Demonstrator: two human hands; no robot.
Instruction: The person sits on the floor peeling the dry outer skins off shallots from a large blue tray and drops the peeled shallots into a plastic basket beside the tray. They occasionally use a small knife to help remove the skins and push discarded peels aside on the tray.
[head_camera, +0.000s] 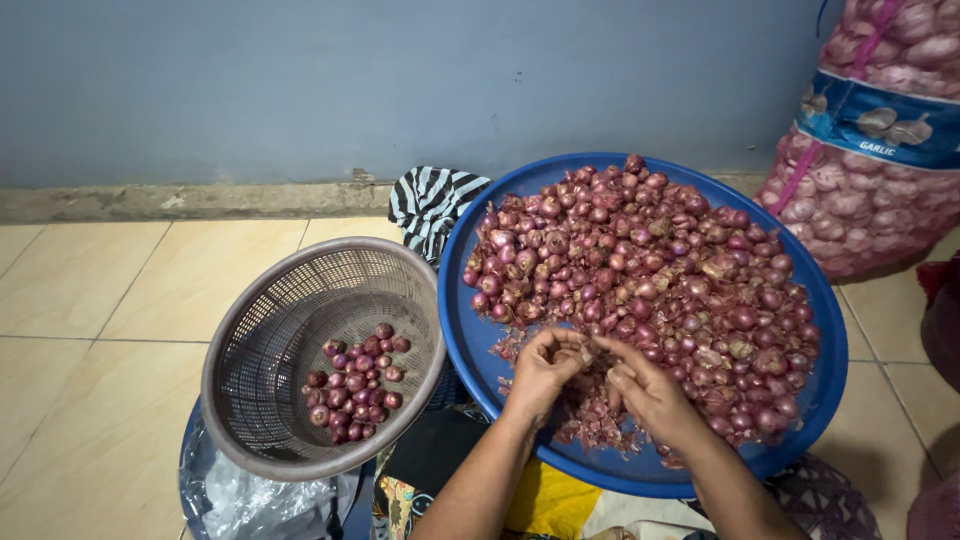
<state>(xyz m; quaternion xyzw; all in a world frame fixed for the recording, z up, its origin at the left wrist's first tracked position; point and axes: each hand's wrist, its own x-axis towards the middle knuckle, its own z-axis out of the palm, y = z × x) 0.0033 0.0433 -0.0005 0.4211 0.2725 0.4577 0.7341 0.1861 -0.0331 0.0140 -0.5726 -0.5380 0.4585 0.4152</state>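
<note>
Both hands were seen together over the near edge of the blue tray (455, 300). The left hand (545, 365) was curled, fingers pinched w/ the right hand's on a small shallot (590, 352) held between them; the right hand (648, 392) was likewise bent round it, thumb to fingertips. The shallot was mostly hidden by the fingers, so its exact state couldn't be told.

Just under the hands a scatter of loose purple skins (600, 425) was spread on the tray's near part. Beyond them, a heap of unpeeled shallots (650, 270) was piled across the middle & far side of the tray.

To the left, touching the tray's rim, a grey plastic basket (270, 330) was tilted toward the camera, w/ a small cluster of peeled shallots (358, 382) lying in its low side. Crumpled clear plastic (240, 495) was seen beneath it. A black-and-white striped cloth (430, 205) was tucked behind, between basket & tray. At far right a pink mesh sack (860, 190) (bulbs inside, pale) was stood on the tiled floor (90, 350) against the blue wall (400, 80).
</note>
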